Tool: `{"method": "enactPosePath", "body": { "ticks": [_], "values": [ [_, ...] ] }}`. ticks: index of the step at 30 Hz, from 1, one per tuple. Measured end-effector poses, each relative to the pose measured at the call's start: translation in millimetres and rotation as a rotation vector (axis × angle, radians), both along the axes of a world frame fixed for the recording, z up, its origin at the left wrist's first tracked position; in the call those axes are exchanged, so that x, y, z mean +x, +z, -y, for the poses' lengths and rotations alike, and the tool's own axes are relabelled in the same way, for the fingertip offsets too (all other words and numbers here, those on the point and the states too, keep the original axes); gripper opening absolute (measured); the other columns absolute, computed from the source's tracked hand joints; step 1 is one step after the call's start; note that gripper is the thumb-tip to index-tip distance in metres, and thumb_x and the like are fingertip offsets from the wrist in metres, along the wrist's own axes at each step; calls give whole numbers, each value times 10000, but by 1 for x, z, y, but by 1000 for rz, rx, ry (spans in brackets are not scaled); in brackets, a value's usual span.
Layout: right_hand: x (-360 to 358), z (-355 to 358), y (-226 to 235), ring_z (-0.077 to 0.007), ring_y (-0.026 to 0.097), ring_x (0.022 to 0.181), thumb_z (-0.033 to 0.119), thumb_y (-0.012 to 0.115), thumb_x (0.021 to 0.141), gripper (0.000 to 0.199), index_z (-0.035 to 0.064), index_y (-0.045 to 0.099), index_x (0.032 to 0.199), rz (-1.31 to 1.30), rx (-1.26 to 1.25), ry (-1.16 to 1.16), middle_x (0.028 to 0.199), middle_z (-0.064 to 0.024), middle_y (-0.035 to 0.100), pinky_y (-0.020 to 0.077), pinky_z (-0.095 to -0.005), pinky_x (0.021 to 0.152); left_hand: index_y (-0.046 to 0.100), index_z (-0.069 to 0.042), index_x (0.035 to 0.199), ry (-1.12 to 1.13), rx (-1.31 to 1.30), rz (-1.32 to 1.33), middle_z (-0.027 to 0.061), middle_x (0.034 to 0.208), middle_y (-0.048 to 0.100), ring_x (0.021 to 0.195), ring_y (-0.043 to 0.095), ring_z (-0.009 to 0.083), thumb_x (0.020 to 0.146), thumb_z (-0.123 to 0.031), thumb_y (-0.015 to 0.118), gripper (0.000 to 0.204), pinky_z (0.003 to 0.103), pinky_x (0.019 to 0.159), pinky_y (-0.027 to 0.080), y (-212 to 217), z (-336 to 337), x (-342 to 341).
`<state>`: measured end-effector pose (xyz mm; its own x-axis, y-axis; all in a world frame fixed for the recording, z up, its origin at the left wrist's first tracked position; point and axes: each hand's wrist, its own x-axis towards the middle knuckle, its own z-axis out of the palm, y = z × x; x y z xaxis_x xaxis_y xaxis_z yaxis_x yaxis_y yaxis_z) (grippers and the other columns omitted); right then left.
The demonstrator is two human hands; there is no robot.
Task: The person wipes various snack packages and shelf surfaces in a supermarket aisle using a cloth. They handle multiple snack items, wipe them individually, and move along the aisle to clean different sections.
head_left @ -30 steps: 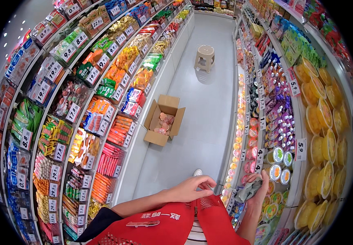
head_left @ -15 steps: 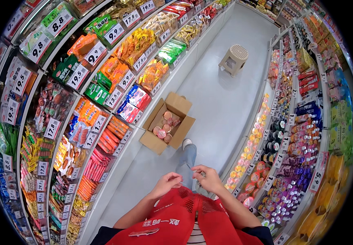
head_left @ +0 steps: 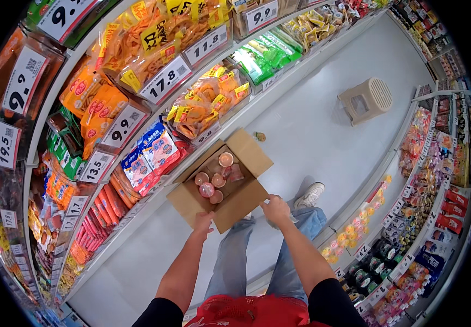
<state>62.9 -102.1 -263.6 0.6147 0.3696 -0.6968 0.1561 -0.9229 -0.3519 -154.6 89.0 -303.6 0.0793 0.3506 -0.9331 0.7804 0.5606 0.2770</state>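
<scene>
An open cardboard box (head_left: pixel 222 188) is seen at the centre of the frame, on the pale floor (head_left: pixel 322 125) of a shop aisle, close against the foot of the snack shelves (head_left: pixel 137 109) that fill the left side. Its near flap is touched by the left hand (head_left: pixel 203 223), whose fingers are curled over the flap's edge, while the right hand (head_left: pixel 275 210) is pressed against the lower right flap with fingers bent around it; both hands are closed on the cardboard. Several small round pink tubs (head_left: pixel 213 180) are shown lying loose inside the box. A beige plastic stool (head_left: pixel 366 100) is placed well apart in the upper right, and one small packet (head_left: pixel 260 136) is left on the floor just beyond the box. Blue jeans and a white shoe (head_left: pixel 310 194) are visible below the box, and shelves of small goods (head_left: pixel 420 218) are curved down the right edge.
</scene>
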Motion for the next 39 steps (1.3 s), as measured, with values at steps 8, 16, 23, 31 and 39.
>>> {"method": "enactPosePath", "body": {
  "ticks": [8, 16, 23, 31, 39],
  "values": [
    [34, -92, -148, -337, 712, 940, 395, 787, 811, 857, -51, 319, 1375, 201, -128, 217, 1373, -257, 458, 581, -412, 758, 178, 51, 1520, 75, 322, -347, 228, 1461, 430, 1311, 469, 333, 756, -338, 824, 1074, 476, 1054, 411, -154, -40, -69],
    [55, -83, -236, -309, 723, 912, 366, 773, 815, 858, -60, 319, 1405, 118, -213, 248, 1261, -240, 581, 573, -390, 750, 354, -60, 1480, 232, 188, -212, 109, 1328, 588, 1162, 600, 285, 780, -316, 812, 875, 485, 910, 503, -218, -45, -34],
    [68, -54, -259, -359, 708, 884, 221, 658, 854, 265, 41, 668, 1048, -29, -19, 201, 874, -189, 720, 564, -448, 798, 679, 46, 1140, 37, 318, -238, 139, 1044, 724, 891, 686, 229, 781, -99, 717, 389, 376, 786, 539, -254, -39, -62],
    [138, 52, -204, -423, 681, 854, 175, 641, 819, 220, 16, 695, 960, -24, 43, 5, 868, -250, 694, 551, -503, 803, 694, 64, 1087, -150, 300, -109, 143, 1009, 732, 898, 680, 217, 774, -34, 664, 329, 351, 811, 528, -175, 8, 55],
    [251, 163, -26, -408, 684, 819, 138, 690, 784, 219, 4, 646, 952, 76, 32, -305, 836, -231, 692, 548, -498, 761, 597, 84, 1182, -167, 57, 121, 151, 1111, 678, 967, 654, 248, 744, -2, 648, 449, 363, 803, 527, -77, 73, 219]
  ]
}}
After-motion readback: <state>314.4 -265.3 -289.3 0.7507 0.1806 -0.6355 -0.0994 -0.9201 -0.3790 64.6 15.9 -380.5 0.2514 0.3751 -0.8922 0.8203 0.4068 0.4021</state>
